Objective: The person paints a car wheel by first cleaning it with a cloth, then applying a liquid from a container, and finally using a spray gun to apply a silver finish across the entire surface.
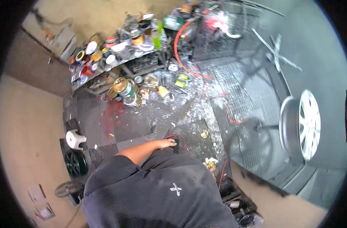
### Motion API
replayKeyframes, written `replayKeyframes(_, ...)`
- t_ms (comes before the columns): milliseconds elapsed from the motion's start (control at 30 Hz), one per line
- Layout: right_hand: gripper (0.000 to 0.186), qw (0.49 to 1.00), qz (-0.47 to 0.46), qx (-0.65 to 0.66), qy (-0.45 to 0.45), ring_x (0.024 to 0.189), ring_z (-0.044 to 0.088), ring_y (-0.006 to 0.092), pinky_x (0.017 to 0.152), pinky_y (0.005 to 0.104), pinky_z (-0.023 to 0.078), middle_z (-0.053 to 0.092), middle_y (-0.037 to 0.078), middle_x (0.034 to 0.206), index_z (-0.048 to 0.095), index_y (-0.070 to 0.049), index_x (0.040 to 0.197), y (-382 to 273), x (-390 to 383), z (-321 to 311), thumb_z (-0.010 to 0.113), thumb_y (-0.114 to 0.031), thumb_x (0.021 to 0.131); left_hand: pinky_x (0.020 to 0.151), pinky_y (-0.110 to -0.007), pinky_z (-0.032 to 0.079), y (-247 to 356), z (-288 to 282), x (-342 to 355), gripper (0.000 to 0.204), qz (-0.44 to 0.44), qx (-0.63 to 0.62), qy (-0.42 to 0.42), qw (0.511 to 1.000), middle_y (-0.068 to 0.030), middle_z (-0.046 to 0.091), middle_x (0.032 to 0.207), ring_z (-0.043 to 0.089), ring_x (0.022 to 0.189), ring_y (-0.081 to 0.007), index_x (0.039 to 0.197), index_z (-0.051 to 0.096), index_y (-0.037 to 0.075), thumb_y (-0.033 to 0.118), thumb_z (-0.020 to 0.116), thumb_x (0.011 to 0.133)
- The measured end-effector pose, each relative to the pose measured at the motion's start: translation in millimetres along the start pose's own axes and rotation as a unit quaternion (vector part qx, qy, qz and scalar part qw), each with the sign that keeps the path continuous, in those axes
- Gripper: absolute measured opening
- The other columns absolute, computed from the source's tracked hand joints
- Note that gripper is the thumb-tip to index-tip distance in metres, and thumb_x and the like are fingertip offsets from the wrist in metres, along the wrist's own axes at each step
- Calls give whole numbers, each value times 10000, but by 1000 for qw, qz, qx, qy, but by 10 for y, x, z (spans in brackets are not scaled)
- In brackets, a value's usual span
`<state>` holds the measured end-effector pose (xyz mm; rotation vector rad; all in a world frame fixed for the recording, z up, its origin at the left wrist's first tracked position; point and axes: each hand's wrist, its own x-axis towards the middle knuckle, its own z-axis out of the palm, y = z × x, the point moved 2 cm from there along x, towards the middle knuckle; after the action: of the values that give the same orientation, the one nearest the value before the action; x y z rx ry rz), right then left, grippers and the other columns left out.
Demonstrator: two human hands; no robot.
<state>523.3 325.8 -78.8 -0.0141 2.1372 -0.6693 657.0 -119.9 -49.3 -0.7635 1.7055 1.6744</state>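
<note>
My left hand extends from a dark sleeve in front of my body, fingers loosely bent and apart over a dark shape below, with nothing visible in them. A thin red hose loops just behind it. My right hand is mostly hidden by my dark shirt, closed around or against a small gold-and-white object that I cannot make out clearly. A silver alloy wheel stands upright on a stand at the right, inside a grey booth.
A cluttered bench of cans and bottles runs along the back wall, with more cans on the stained floor. A white stool and dark wheel are at left. Red hoses cross the floor toward a metal grate.
</note>
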Motion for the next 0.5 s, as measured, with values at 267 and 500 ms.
replayKeyframes(267,718,983,-62,-36,-172,1178,551,359,992,408,434,594,197,1305,479,7,1411,-2202,119,-126,638,-473,901,1044,-388,411,12,-903,1,619,121,163,-29,979,-217,560,1349,528,1270,-323,1345,537,-7,511,458,1016)
replayKeyframes(500,628,954,-43,-98,-280,1101,593,315,930,375,467,632,152,1252,522,12,1375,-3273,261,-297,585,-436,940,979,-401,438,-426,-1062,-18,547,31,10,32,999,-184,605,1286,558,1198,-289,1286,567,-5,465,516,1011)
